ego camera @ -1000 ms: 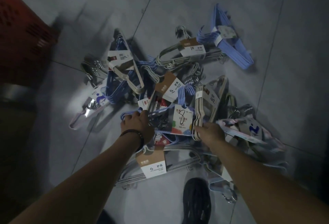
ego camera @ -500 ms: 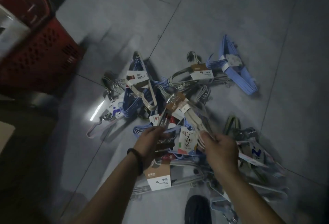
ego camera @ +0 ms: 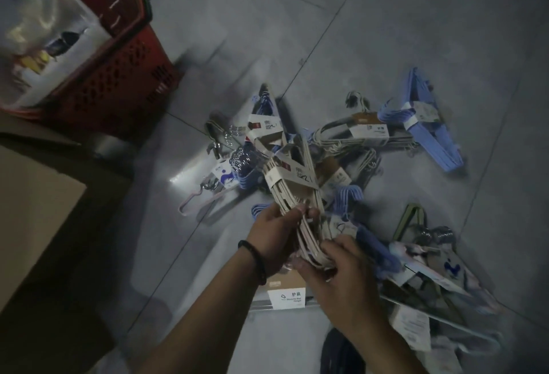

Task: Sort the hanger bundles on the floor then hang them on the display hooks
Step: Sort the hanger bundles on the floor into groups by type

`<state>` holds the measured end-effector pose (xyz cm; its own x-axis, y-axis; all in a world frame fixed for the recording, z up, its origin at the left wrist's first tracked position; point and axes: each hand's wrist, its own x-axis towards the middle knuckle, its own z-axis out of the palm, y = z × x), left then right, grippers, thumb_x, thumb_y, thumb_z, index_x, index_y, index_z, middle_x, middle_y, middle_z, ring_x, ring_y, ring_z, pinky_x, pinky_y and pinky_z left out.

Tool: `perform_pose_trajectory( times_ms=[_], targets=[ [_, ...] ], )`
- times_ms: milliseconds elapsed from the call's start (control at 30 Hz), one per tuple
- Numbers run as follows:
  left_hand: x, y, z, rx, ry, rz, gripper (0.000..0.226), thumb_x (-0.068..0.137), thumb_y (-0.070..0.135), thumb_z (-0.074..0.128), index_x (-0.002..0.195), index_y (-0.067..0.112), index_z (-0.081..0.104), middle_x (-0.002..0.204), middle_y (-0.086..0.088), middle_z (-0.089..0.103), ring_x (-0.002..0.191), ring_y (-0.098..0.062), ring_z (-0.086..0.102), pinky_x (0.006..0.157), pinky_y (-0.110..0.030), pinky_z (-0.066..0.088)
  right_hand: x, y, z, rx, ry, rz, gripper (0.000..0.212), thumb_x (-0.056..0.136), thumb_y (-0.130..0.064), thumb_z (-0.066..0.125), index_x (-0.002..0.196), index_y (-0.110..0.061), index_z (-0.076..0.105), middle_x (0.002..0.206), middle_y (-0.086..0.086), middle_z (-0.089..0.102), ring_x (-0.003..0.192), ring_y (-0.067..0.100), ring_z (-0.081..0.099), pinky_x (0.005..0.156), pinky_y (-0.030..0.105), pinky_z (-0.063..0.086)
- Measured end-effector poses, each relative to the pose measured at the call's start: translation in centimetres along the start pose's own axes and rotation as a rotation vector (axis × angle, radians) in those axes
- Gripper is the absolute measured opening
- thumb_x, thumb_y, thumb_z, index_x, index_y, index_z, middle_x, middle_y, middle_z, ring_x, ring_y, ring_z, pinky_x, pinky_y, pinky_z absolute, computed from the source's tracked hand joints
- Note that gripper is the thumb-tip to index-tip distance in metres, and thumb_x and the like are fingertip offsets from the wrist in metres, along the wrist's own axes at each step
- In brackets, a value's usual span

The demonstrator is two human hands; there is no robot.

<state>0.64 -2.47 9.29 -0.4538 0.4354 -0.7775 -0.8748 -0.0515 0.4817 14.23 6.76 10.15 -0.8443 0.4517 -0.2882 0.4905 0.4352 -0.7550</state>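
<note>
Head view: hands (ego camera: 273, 234) (ego camera: 341, 266) grip a paper-banded bundle (ego camera: 286, 189) of thin beige hangers.

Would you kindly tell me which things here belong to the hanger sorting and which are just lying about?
Job: beige hanger bundle, gripped by left hand and right hand; blue hanger bundle; grey hanger bundle.
Lying about: red basket; cardboard box.

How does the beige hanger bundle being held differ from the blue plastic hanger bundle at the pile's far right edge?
The beige hanger bundle is held up, gripped by the left hand and right hand; the blue plastic hanger bundle lies flat on the grey tiled floor, untouched. The beige one's paper sleeve is white and brown; the blue one's band is white. Both are hangers bound by a label.
</note>
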Motion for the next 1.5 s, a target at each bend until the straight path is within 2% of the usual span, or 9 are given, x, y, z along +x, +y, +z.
perform_pose_trajectory(
  times_ms=[233,433,567,800,1000,1133,1233,1367,1500],
  targets=[
    [-2.7,2.6,-5.7,0.107,0.055,0.1,0.02,0.104,0.006,0.055,0.121,0.004,0.066,0.113,-0.02,0.074,0.101,-0.035,0.071,0.095,-0.055,0.059,1.2,-3.5,2.6,0.201,-0.268,0.178,0.055,0.073,-0.066,0.071,0.089,-0.014,0.071,0.079,0.008,0.07,0.072,0.029,0.069,0.062,0.054,0.057],
    [-5.6,6.2,-11.0,0.258,0.063,0.099,0.024,0.105,0.015,0.055,0.128,0.015,0.064,0.121,-0.007,0.076,0.116,-0.031,0.07,0.104,-0.055,0.053,1.4,-8.2,5.2,0.343,-0.348,0.254,0.038,0.07,-0.052,0.08,0.089,-0.019,0.079,0.081,0.016,0.074,0.081,0.04,0.072,0.071,0.057,0.058],
    [-7.0,7.7,-13.2,0.322,0.124,0.169,0.019,0.105,0.016,0.056,0.122,0.018,0.066,0.114,-0.004,0.078,0.113,-0.032,0.071,0.102,-0.061,0.051,1.6,-10.9,7.2,0.481,-0.44,0.389,0.006,0.087,-0.016,0.083,0.092,-0.014,0.083,0.094,0.019,0.077,0.093,0.038,0.076,0.083,0.049,0.065],
    [-7.4,7.7,-16.4,0.346,0.13,0.245,0.016,0.103,0.007,0.059,0.117,0.01,0.068,0.112,-0.014,0.077,0.107,-0.036,0.072,0.095,-0.052,0.059,2.2,-13.4,10.6,0.384,-0.555,0.366,0.021,0.095,-0.012,0.074,0.111,-0.026,0.076,0.095,0.002,0.078,0.085,0.022,0.078,0.077,0.046,0.065],
    [-4.5,4.1,-18.3,0.205,0.545,0.222,0.072,0.082,0.02,0.087,0.128,0.023,0.032,0.114,-0.005,0.071,0.1,-0.024,0.073,0.088,-0.046,0.062,-0.4,-9.7,18.1,0.041,-0.466,0.21,0.004,0.086,-0.027,0.074,0.089,-0.028,0.076,0.078,-0.011,0.075,0.075,0.003,0.069,0.066,0.021,0.055],
    [-3.3,-0.4,-21.6,0.171,0.935,0.165,0.048,0.095,0.011,0.068,0.129,0.027,0.038,0.104,-0.009,0.07,0.088,-0.029,0.069,0.084,-0.043,0.057,-4.9,-7.2,23.1,-0.296,-0.496,-0.029,0.025,0.096,-0.033,0.064,0.121,-0.032,0.067,0.111,-0.004,0.066,0.1,0.017,0.063,0.083,0.027,0.049],
    [-4.0,-3.1,-25.6,0.291,1.037,0.168,0.026,0.106,0.013,0.048,0.129,0.024,0.042,0.096,-0.003,0.06,0.091,-0.029,0.059,0.083,-0.035,0.045,-5.6,-6.0,23.3,-0.223,-0.688,-0.142,0.049,0.102,-0.046,0.052,0.15,-0.037,0.047,0.129,-0.008,0.065,0.113,0.013,0.062,0.095,0.031,0.051],
    [-3.4,-7.8,-33.2,0.361,0.978,0.106,0.024,0.107,0.019,0.042,0.115,0.041,0.041,0.095,-0.009,0.068,0.081,-0.032,0.065,0.085,-0.057,0.058,0.4,-3.2,21.5,-0.302,-0.539,-0.162,0.035,0.101,-0.043,0.053,0.135,-0.035,0.056,0.12,-0.003,0.07,0.098,0.017,0.068,0.083,0.04,0.058],
    [-1.8,-9.6,-37.4,0.45,0.966,0.098,0.027,0.109,0.013,0.038,0.118,0.037,0.042,0.094,-0.006,0.069,0.077,-0.026,0.067,0.06,-0.036,0.058,13.0,-1.8,21.7,-0.369,-0.123,-0.181,0.029,0.099,-0.032,0.052,0.121,-0.015,0.061,0.111,0.012,0.064,0.095,0.03,0.062,0.08,0.037,0.047]
  ],
)
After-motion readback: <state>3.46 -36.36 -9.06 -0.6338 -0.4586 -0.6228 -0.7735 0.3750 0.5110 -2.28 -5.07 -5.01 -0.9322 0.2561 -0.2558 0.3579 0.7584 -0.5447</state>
